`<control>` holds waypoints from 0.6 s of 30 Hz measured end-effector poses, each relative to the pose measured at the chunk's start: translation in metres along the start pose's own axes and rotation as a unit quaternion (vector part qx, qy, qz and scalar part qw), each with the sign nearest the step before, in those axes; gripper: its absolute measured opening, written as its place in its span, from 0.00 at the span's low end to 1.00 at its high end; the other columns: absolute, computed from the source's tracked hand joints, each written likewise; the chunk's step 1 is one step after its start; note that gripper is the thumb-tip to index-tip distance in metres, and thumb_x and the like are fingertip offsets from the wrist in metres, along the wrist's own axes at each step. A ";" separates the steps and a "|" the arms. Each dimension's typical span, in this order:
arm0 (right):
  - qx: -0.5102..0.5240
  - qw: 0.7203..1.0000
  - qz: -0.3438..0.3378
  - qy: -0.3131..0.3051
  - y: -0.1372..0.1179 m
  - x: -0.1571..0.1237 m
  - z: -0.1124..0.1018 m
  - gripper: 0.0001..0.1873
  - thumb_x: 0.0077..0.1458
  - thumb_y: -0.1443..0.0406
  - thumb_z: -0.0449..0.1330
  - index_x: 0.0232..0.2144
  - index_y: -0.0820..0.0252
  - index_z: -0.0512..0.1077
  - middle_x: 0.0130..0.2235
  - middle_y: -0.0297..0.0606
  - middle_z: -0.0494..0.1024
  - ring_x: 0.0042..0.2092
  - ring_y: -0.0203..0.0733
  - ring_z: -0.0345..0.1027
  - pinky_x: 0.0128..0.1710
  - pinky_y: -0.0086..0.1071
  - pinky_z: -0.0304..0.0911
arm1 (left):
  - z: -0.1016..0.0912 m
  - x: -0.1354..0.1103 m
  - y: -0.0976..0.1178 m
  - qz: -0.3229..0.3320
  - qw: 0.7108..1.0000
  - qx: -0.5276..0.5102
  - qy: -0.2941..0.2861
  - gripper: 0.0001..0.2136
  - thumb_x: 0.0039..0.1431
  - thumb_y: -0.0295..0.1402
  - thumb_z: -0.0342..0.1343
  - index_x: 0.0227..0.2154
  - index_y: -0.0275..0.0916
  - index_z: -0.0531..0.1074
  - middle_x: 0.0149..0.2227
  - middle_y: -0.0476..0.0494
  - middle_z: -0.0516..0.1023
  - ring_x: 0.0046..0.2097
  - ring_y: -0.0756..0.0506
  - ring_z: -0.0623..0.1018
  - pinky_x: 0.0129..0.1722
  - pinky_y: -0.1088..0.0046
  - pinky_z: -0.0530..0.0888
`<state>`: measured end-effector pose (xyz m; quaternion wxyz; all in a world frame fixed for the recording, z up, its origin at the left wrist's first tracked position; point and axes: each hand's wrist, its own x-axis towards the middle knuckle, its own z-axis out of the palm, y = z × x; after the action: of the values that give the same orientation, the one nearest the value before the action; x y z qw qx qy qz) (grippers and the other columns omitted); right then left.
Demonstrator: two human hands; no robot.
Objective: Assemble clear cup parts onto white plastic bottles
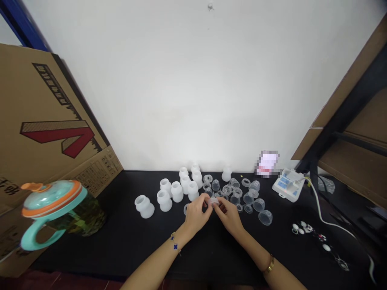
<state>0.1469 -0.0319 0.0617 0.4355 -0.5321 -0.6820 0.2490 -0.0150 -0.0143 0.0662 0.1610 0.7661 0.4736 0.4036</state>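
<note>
Both my hands meet over the black table, and my left hand (pixel 196 214) and my right hand (pixel 229 216) pinch a small translucent plastic ring (pixel 213 202) between their fingertips. Its lower part is hidden by my fingers. Close beyond my hands lies a loose scatter of clear plastic cups (pixel 259 205) and translucent rings (pixel 246 182). To the left of my left hand stand several frosted white silicone bell-shaped pieces (pixel 165 200), not touching it.
A teal-and-orange lidded mug (pixel 51 203) stands at the table's left, before a leaning cardboard box (pixel 45 121). At the right are a white plastic case (pixel 288 185), a white cable (pixel 332 224), and small black-and-white parts (pixel 314 237). A white wall (pixel 181 80) rises behind the black table (pixel 211 257).
</note>
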 end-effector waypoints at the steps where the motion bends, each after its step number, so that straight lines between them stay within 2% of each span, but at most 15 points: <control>1: 0.003 1.000 0.000 0.001 0.000 0.000 0.000 0.13 0.63 0.58 0.54 0.38 0.57 0.75 0.30 0.34 0.77 0.27 0.38 0.67 0.26 0.28 0.59 | 0.000 0.000 0.000 0.000 1.000 -0.002 0.001 0.04 0.60 0.32 0.53 0.39 0.43 0.70 0.30 0.52 0.77 0.32 0.48 0.77 0.34 0.74 0.71; 12: 0.014 1.000 -0.003 0.004 0.000 0.000 0.000 0.13 0.62 0.58 0.55 0.39 0.57 0.76 0.30 0.34 0.78 0.27 0.39 0.68 0.25 0.28 0.60 | -0.002 0.000 0.001 0.004 1.000 -0.011 0.001 0.04 0.61 0.32 0.52 0.37 0.43 0.70 0.32 0.51 0.78 0.32 0.48 0.78 0.34 0.74 0.71; 18: 0.021 1.000 0.004 0.006 0.001 0.000 0.001 0.12 0.61 0.59 0.55 0.38 0.58 0.76 0.31 0.36 0.79 0.27 0.40 0.69 0.26 0.29 0.60 | 0.000 0.000 0.000 0.007 1.000 -0.010 0.007 0.07 0.59 0.31 0.55 0.41 0.43 0.69 0.32 0.51 0.79 0.34 0.47 0.79 0.36 0.73 0.72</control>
<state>0.1467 -0.0316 0.0605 0.4499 -0.5271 -0.6716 0.2621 -0.0148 -0.0144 0.0667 0.1626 0.7649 0.4653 0.4147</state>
